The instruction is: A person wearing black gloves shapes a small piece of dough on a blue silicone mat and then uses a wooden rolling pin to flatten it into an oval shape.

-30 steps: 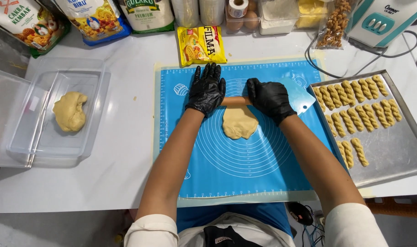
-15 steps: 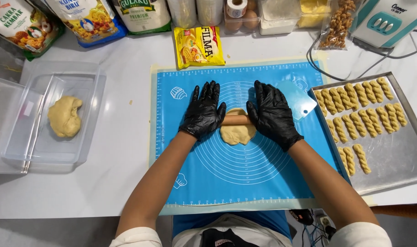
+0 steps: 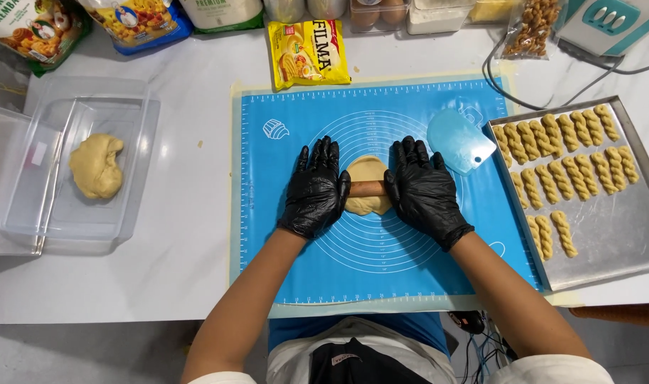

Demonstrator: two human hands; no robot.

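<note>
A wooden rolling pin (image 3: 367, 188) lies across a flattened piece of yellow dough (image 3: 368, 171) in the middle of the blue silicone mat (image 3: 381, 270). My left hand (image 3: 316, 188) in a black glove presses flat on the pin's left end. In the same kind of glove, my right hand (image 3: 425, 190) presses flat on the right end. Fingers of both hands are spread and point away from me. Only the short middle stretch of the pin shows between the hands.
A light blue plastic scraper (image 3: 461, 140) rests on the mat's right side. A metal tray (image 3: 609, 235) at the right holds several twisted dough sticks. A clear plastic box (image 3: 125, 213) at the left holds a dough lump (image 3: 95, 166). Food packets line the back edge.
Both hands rolled the pin toward me over the dough, from its far edge to its middle, and their fingers spread flatter on the pin ends. The dough looks flatter.
</note>
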